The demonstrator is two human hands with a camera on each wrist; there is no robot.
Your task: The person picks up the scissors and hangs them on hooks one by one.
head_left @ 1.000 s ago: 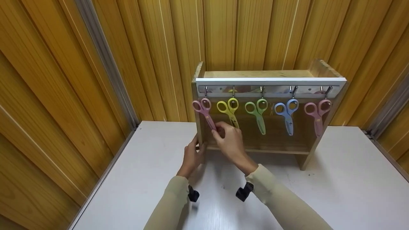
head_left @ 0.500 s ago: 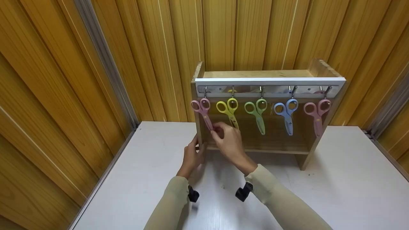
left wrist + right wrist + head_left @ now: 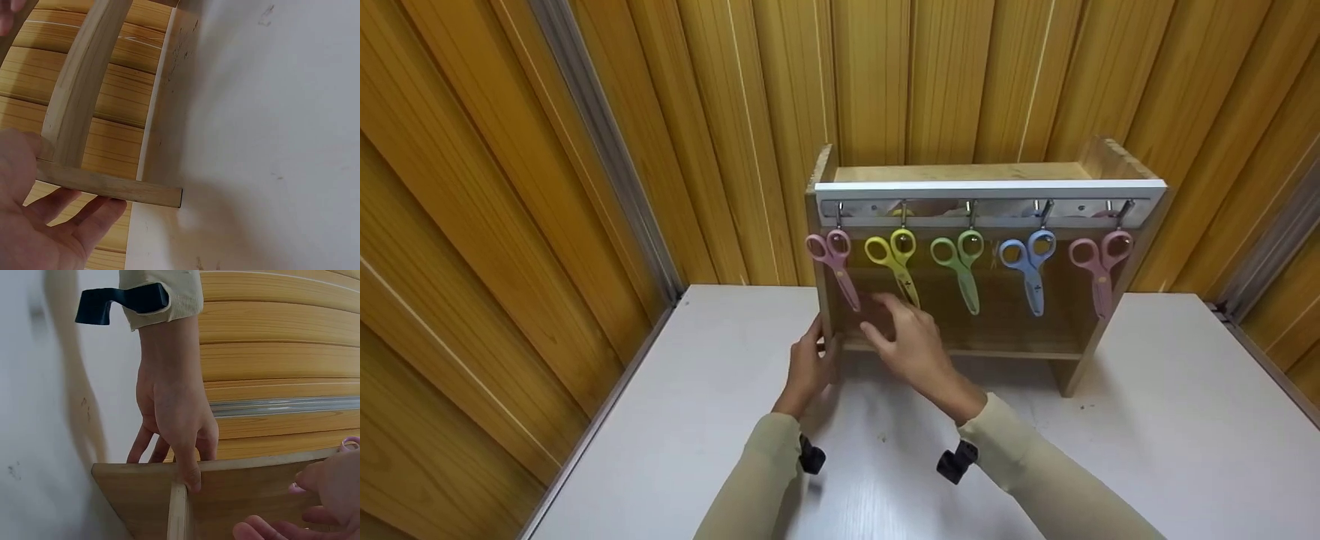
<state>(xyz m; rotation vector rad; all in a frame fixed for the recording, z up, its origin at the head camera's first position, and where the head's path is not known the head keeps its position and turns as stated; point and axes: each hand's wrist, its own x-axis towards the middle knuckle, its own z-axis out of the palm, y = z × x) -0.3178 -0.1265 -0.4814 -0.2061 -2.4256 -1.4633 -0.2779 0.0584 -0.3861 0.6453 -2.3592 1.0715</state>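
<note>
A wooden rack [image 3: 960, 172] carries a row of scissors on metal hooks. My left hand [image 3: 808, 367] grips the lower part of its left side panel [image 3: 112, 184], thumb on the inner face and fingers outside, as the right wrist view confirms. My right hand [image 3: 915, 341], thumb and fingers apart and holding nothing, hovers in front of the rack. Just up and left of it hang the leftmost pink scissors [image 3: 840, 274], tilted, tip down. Yellow scissors [image 3: 894, 259] hang above the right hand, their tip close to its fingers.
Farther right on the hooks are green scissors [image 3: 964, 270], blue scissors [image 3: 1034, 277] and a second pink pair [image 3: 1101, 274]. The rack stands on a white table [image 3: 720, 360]. Wood-patterned panels [image 3: 720, 135] close off the back and sides.
The right hand has let go of the leftmost pink scissors' tip and drawn slightly right and down, its fingers spreading. The left hand keeps its grip on the side panel.
</note>
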